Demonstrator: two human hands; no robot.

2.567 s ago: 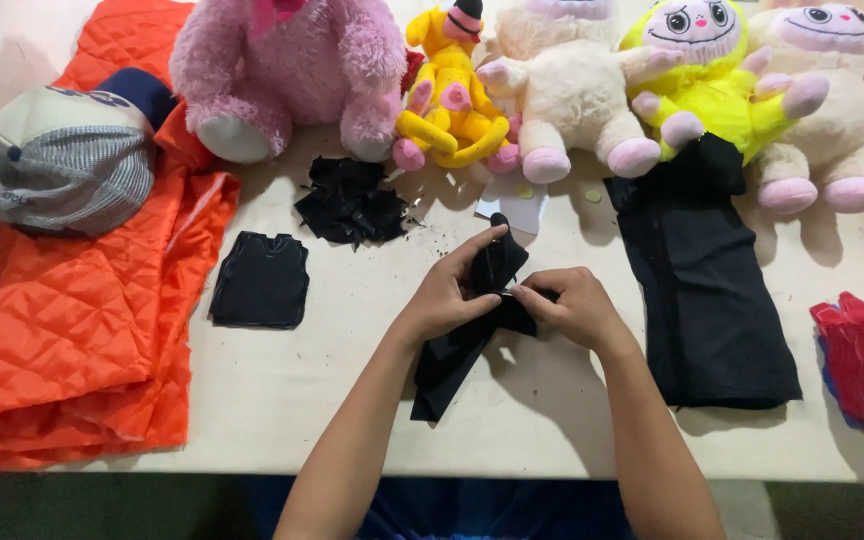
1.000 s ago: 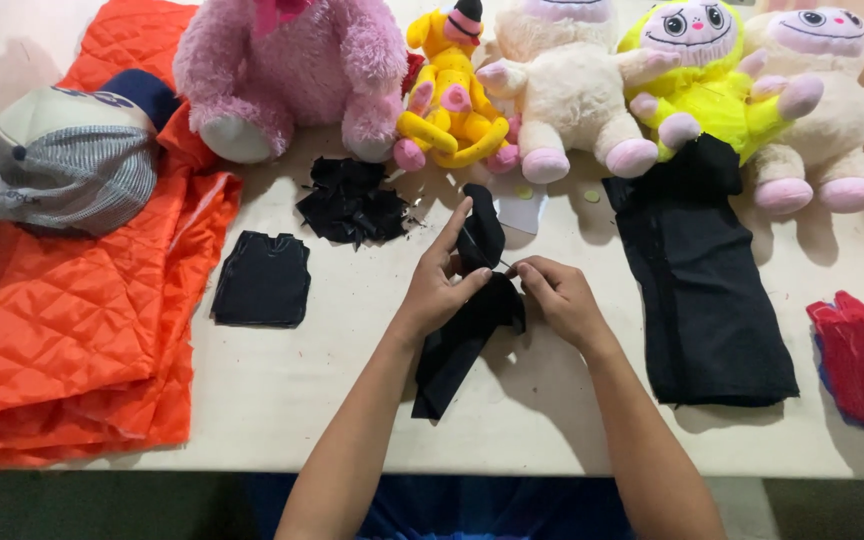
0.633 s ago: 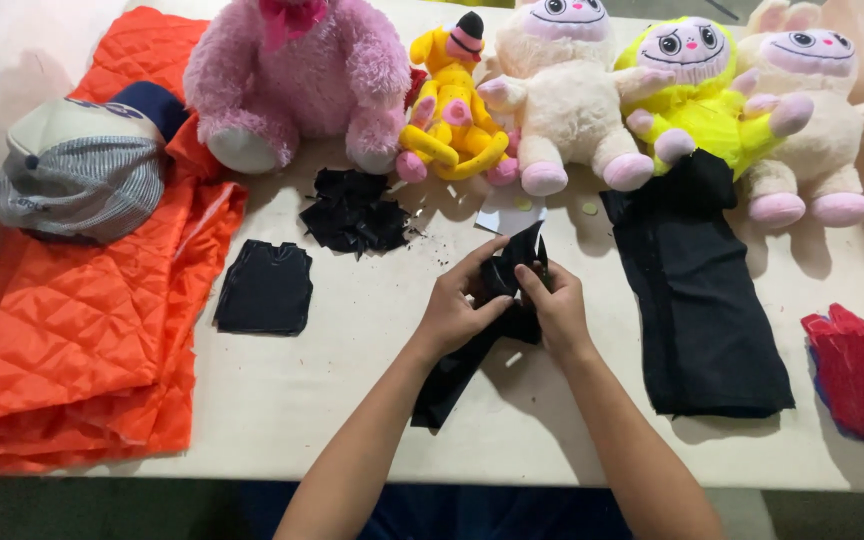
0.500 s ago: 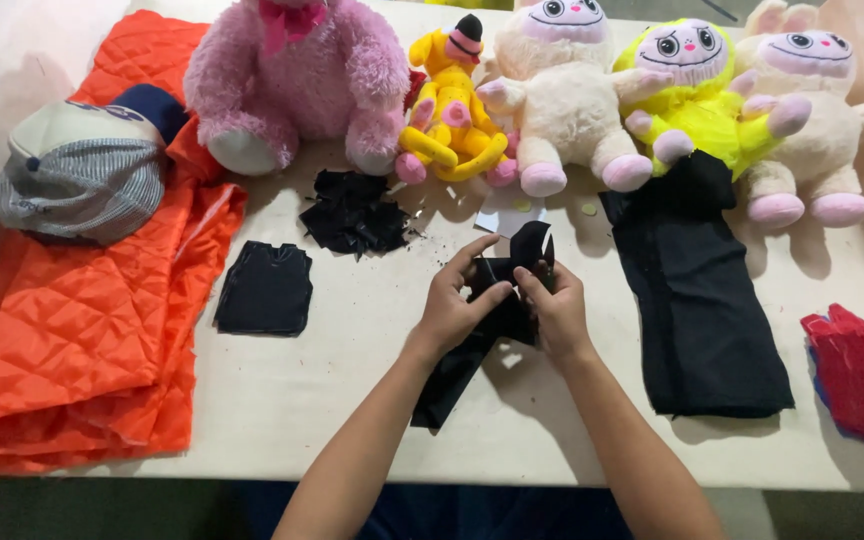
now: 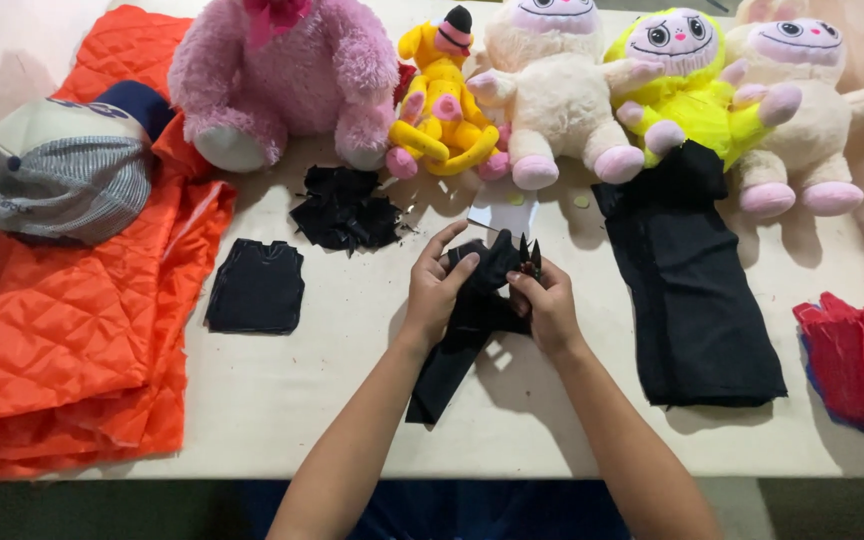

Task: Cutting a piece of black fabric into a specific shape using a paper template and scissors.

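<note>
Table point(image 5: 352, 390): 5 plushies point(image 5: 552, 90), 2 hands point(image 5: 492, 295).

Counted, placed relative to the pink bear point(image 5: 287, 75):

- Plush toys — five in a row: the pink bear, then to its right a yellow toy point(image 5: 442, 95), a cream toy point(image 5: 557, 100), a yellow-green toy point(image 5: 687, 85) and another cream toy point(image 5: 802, 110).
- Caps — one point(image 5: 67, 165), left of the bear.
- Orange quilted cloth — one point(image 5: 62, 320), left and below.
- Black pieces — four: scraps point(image 5: 344, 208) just below, a square point(image 5: 255, 286) below, a strip point(image 5: 452, 345) in two hands, a long cloth point(image 5: 697, 290) far right.
- Snips — one point(image 5: 530, 255).
- Red stack — one point(image 5: 860, 355), farthest right.
</note>
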